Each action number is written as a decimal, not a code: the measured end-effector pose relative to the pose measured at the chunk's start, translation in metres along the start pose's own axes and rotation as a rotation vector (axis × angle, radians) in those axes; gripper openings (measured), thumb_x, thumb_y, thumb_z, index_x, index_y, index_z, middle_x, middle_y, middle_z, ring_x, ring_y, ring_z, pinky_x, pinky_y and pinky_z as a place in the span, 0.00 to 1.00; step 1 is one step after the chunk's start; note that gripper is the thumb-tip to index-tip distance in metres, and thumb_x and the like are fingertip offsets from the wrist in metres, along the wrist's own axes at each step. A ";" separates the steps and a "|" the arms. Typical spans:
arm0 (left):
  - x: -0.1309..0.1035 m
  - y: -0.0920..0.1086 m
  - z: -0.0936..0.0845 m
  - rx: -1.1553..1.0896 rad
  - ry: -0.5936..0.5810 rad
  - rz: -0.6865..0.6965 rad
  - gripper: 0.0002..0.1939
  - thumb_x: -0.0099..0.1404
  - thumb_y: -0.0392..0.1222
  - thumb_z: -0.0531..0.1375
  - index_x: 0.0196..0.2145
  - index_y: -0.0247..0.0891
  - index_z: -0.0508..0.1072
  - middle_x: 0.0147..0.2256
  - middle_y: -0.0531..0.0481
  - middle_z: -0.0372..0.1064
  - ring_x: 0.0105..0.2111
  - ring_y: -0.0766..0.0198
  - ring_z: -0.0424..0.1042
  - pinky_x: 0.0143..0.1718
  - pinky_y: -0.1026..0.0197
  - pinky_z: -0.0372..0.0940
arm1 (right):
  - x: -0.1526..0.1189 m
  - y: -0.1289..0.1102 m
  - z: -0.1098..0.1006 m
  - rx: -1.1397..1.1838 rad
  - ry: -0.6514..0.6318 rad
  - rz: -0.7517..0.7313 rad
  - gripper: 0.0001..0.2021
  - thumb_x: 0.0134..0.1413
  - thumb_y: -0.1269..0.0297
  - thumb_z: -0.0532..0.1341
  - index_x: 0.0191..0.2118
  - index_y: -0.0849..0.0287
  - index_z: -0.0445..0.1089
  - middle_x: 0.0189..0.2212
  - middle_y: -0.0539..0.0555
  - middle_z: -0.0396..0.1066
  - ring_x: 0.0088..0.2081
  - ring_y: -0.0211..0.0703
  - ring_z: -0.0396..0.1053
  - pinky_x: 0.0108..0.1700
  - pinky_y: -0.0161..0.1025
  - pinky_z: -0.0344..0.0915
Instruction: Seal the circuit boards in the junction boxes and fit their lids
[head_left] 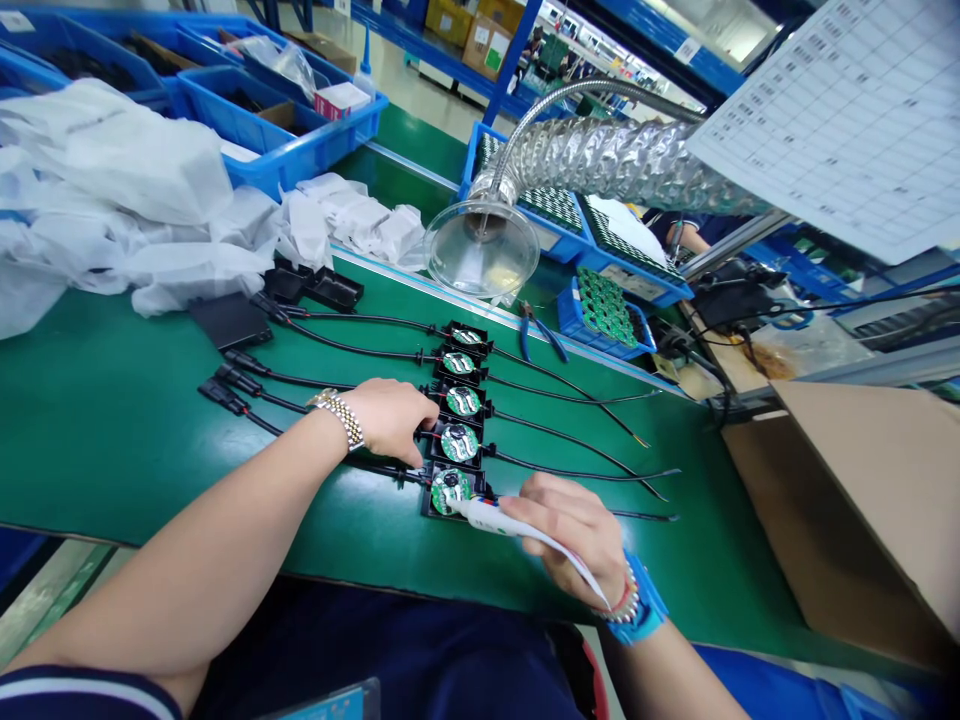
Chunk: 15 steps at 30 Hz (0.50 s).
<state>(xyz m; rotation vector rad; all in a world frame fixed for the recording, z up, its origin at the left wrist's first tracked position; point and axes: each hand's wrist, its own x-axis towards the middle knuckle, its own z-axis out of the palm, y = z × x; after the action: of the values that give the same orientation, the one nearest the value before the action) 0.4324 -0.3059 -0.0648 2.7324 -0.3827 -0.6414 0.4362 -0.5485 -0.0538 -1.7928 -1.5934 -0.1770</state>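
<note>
Several black cases with round green circuit boards stand in a column on the green table, cables running out both sides. My right hand [574, 530] is wrapped round a white tube [487, 517]. The tube's nozzle touches the nearest circuit board [451, 491], which bears some white paste. My left hand [394, 418] rests at the left edge of the cases, beside the second-nearest board [459, 442]. Its thumb and fingers are apart, fingertips on the case edges. White paste streaks also show on the farther boards, such as the middle one [463, 401].
A fume hood [482, 245] on a silver duct hangs behind the cases. Blue-handled pliers [544, 333] lie beyond them. White wrapped parts [135, 160] and blue bins [300, 150] fill the back left. At right stands a cardboard box [862, 500].
</note>
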 end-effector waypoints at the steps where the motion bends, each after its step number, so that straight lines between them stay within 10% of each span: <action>1: 0.000 0.000 0.000 0.004 0.001 0.002 0.21 0.48 0.54 0.61 0.39 0.45 0.70 0.37 0.48 0.70 0.35 0.56 0.69 0.30 0.61 0.59 | -0.001 0.000 0.000 0.009 0.000 -0.001 0.13 0.61 0.64 0.51 0.45 0.65 0.68 0.19 0.52 0.64 0.23 0.39 0.61 0.25 0.36 0.62; 15: 0.000 -0.001 0.000 0.000 -0.014 0.007 0.22 0.48 0.56 0.60 0.40 0.45 0.69 0.36 0.49 0.71 0.35 0.56 0.68 0.29 0.61 0.58 | -0.010 -0.001 0.000 -0.002 -0.034 -0.059 0.14 0.61 0.64 0.51 0.47 0.65 0.66 0.19 0.52 0.64 0.24 0.39 0.62 0.25 0.37 0.60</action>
<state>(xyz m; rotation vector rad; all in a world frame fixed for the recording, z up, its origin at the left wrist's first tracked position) 0.4329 -0.3055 -0.0653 2.7270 -0.3956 -0.6593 0.4330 -0.5564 -0.0584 -1.7600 -1.6716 -0.1766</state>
